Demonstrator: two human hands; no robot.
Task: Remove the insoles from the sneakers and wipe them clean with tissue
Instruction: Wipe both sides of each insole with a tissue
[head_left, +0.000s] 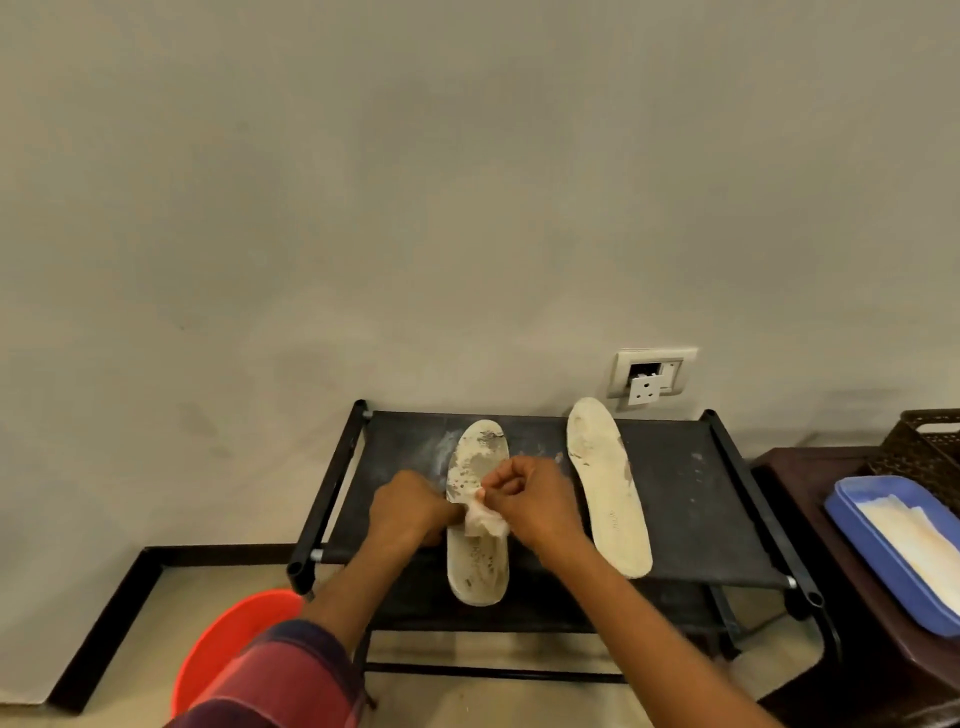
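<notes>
This looks like a corner of a home, likely by an entrance or in a plain living room. A bare, cream-painted wall (363, 208) with faint scuffs fills most of the view and carries a household socket (652, 375) low down, its plate partly loose. Dark skirting (104, 613) runs along a pale floor (249, 577). A black metal-framed rack (675, 467) with a dusty fabric shelf stands against the wall, two worn insoles (608, 488) lying on it. An orange plastic bucket (228, 639) sits on the floor beside it. A dark wooden table (810, 478) holds a blue plastic tray (852, 525) and a brown woven basket (919, 447).
</notes>
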